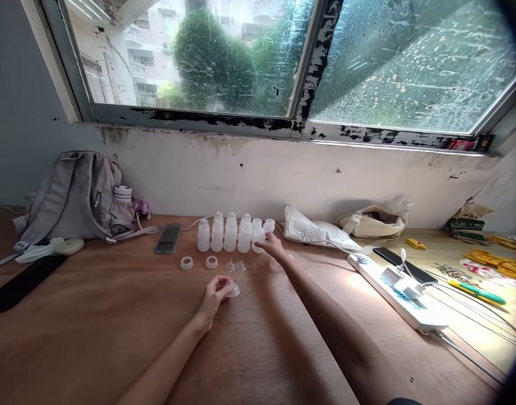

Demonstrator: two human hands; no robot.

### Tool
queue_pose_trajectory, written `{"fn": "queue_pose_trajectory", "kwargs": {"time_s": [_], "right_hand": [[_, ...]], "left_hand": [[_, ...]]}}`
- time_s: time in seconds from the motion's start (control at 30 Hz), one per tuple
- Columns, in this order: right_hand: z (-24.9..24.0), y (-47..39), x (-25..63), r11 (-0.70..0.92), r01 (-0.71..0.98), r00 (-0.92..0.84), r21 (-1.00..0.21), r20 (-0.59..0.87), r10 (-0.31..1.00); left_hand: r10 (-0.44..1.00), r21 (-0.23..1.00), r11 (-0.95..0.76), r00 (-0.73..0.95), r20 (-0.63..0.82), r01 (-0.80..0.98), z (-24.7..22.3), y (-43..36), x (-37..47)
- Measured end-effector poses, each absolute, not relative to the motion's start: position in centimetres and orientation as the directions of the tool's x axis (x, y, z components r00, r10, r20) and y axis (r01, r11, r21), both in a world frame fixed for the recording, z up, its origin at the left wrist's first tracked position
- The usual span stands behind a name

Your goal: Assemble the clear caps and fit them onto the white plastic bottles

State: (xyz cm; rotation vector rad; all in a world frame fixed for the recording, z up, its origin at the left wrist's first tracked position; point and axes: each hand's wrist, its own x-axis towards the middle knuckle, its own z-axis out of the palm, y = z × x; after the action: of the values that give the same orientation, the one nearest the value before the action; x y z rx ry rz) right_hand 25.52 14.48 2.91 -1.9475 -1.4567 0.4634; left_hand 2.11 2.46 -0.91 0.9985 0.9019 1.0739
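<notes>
Several translucent white bottles (230,233) stand upright in rows near the wall. At the right end of the group my right hand (272,246) has its fingers closed around a bottle (269,225); the exact grip is partly hidden. My left hand (214,297) pinches a clear dome-shaped piece (233,290) low over the table. Between that hand and the bottles lie two white rings (187,262) and two small clear nipples (239,266). Another clear piece (275,265) lies beside my right wrist, partly covered by it.
A grey backpack (78,194) and a black flat object (23,284) are on the left. A blurred dark rectangle (167,238) lies left of the bottles. To the right are a white padded packet (317,229), a power strip (393,289), a phone (403,264) and cables.
</notes>
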Motion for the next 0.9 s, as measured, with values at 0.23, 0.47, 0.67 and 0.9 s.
{"fn": "queue_pose_trajectory", "kwargs": {"time_s": [0.23,0.47,0.67,0.9], "right_hand": [[4.5,8.9,23.7,0.055,0.611,0.296,-0.789,0.293,0.909],[2.1,1.2,20.5,0.253,0.499,0.029,-0.829,0.307,0.951],[0.8,-0.2,20.8,0.344,0.560,-0.158,-0.754,0.310,0.938],[0.6,-0.6,21.0,0.439,0.613,-0.240,-0.657,0.375,0.896]], "left_hand": [[0.951,0.849,0.262,0.271,-0.147,-0.460,-0.3,2.2,2.3],[0.940,0.779,0.325,0.275,-0.203,-0.536,-0.9,2.2,2.3],[0.938,0.700,0.348,0.241,-0.251,-0.624,-0.9,2.9,2.2],[0.956,0.748,0.293,0.180,-0.232,-0.595,-0.5,2.7,2.4]]}}
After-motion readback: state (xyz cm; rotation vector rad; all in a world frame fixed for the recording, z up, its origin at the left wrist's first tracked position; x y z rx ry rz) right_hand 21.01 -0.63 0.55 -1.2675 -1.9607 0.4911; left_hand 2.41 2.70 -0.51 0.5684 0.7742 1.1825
